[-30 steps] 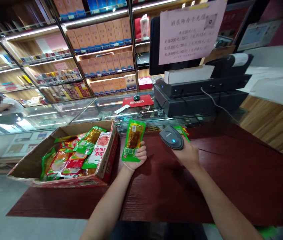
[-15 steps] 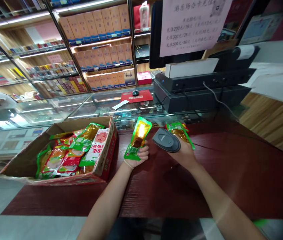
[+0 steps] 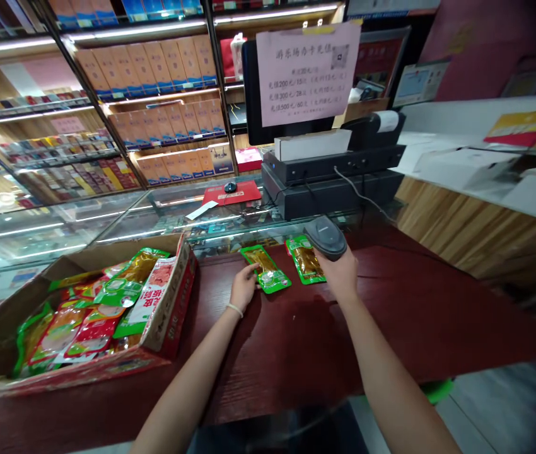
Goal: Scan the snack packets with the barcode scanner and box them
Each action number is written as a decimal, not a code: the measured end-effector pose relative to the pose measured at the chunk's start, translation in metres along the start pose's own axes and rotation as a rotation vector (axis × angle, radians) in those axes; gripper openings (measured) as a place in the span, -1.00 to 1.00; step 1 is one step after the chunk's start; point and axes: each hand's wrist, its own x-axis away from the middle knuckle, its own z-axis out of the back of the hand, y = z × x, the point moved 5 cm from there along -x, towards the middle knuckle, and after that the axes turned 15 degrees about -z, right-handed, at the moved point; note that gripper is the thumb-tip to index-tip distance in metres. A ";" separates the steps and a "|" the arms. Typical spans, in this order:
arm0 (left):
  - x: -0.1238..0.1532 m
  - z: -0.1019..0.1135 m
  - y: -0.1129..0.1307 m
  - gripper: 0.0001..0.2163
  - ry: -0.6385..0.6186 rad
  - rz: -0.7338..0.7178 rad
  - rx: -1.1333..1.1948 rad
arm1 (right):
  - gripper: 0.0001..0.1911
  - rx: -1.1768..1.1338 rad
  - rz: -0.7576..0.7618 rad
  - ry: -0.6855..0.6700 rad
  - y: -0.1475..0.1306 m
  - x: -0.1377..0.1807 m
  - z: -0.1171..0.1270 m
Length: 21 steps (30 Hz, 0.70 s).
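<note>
My left hand (image 3: 243, 287) has its fingers and thumb at the left edge of a green-rimmed snack packet (image 3: 267, 270) with a brown, shiny filling, at the table surface. Gripped in my right hand (image 3: 342, 277) is a dark grey barcode scanner (image 3: 327, 237), its head towards the upper left. Partly behind the scanner and right hand lies a second green-rimmed packet (image 3: 304, 260), with a bit of red packaging showing at its left edge. To the left, an open cardboard box (image 3: 166, 315) holds several green and red packets (image 3: 123, 284).
The dark red wooden table (image 3: 296, 359) meets a glass display counter (image 3: 178, 211) at the back. A black cash drawer (image 3: 338, 189) stands there under a screen with a pink price notice (image 3: 308, 75). A computer mouse (image 3: 230, 187) rests on a red mat. Shelves of boxes line the wall.
My left hand has turned the held-up packet and lowered it to the table, beside the other packet. The scanner's angle has shifted in my right hand. The view has swung to the right.
</note>
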 end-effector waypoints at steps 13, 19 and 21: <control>-0.052 -0.107 -0.004 -0.61 -0.272 -0.082 -0.349 | -0.51 -0.043 -0.024 0.036 0.006 -0.007 0.007; -0.053 -0.124 0.007 -0.62 -0.298 -0.100 -0.413 | -0.52 0.059 0.015 0.038 0.003 -0.004 0.005; -0.049 -0.121 0.015 -0.62 -0.301 -0.125 -0.428 | -0.53 0.122 0.021 0.047 0.002 -0.002 0.004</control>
